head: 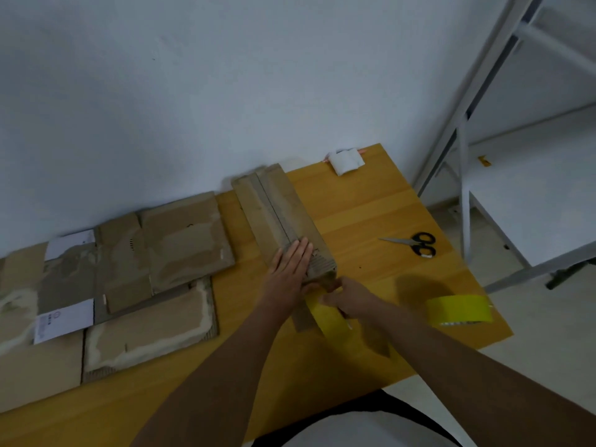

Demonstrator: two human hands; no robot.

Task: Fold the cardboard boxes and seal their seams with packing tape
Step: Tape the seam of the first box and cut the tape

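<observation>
Left hand (pixel 292 262) laid flat, fingers straight, pressing the near end of a long folded cardboard box (pixel 280 217) set mid-bench (pixel 371 201), far end reaching the bench's far edge; right hand (pixel 345 298) pinching a yellow tape strip (pixel 325 317) at the box's near end; tape roll (pixel 459 310) upright near the right edge; scissors (pixel 416 243) beyond it; flattened cardboard (pixel 129 269) stacked along the left side; white wad (pixel 345 161) by the far right corner.

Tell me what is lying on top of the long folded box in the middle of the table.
The left hand rests flat on the long folded box near its close end. Nothing else lies on it. The right hand pinches yellow tape just below that end; the hands hide where it sticks.
</observation>
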